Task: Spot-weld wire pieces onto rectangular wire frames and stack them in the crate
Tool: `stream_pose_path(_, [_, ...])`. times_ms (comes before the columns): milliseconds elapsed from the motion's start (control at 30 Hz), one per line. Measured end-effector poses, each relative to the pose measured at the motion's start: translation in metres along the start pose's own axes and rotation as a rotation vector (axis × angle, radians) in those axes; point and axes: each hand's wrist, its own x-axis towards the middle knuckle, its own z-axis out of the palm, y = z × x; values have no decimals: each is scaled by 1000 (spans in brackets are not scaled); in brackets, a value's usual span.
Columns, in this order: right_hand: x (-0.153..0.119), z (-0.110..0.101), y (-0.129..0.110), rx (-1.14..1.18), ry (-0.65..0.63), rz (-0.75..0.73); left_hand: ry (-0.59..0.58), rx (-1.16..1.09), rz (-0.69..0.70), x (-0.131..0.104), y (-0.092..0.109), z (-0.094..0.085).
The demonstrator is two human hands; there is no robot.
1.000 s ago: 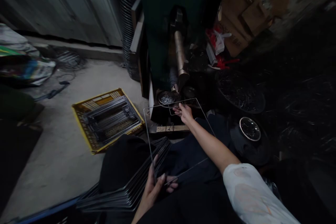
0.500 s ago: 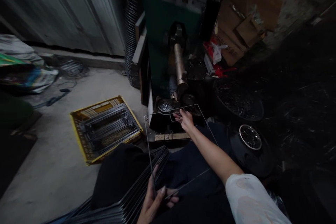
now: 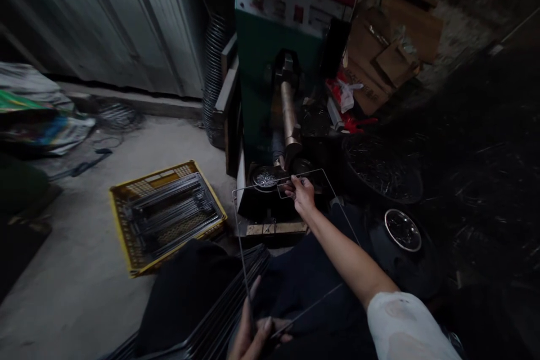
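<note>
A thin rectangular wire frame (image 3: 241, 236) is held up in front of the machine. My left hand (image 3: 255, 329) closes round its near corner, thumb and fingers on the wire. At the far side my right hand (image 3: 301, 194) pinches the wire together with a small bent wire piece (image 3: 280, 191), just in front of the machine's electrode tips. Part of the frame is hidden behind my right forearm. A stack of similar wire frames (image 3: 219, 309) lies across my lap, beside my left hand.
The green spot-welding machine (image 3: 261, 39) has a red light and a copper-coloured arm (image 3: 289, 109). Below it sits a dish of small metal pieces (image 3: 265, 179). A yellow crate (image 3: 122, 236) with wire frames is left on the floor. Dark basins (image 3: 382, 180) and cardboard (image 3: 375, 79) are right.
The view has tilted up slightly, so most things appear a little lower. Both hands keep their hold on the wire frame, which stays near the machine's tips.
</note>
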Motion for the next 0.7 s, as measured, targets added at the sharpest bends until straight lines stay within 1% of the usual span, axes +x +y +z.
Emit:
stream_pose_path(167, [-3,4,-11,-3,-11,-43,-67,68,19,5,-4,-2])
stream_pose_path(267, [-4,4,-15,10,-42,-80,-83,75,63,7,-7,-3])
stream_pose_path(433, [-6,5,-23,17,-56,-80,-62,71,91,12,-14,-4])
stream_pose_path(567, [-7,6,-28,12,-75,-76,-43,86,94,14,-16,0])
stream_pose_path(700, [-7,5,-33,7,-81,-92,-52,110,119,14,-16,6])
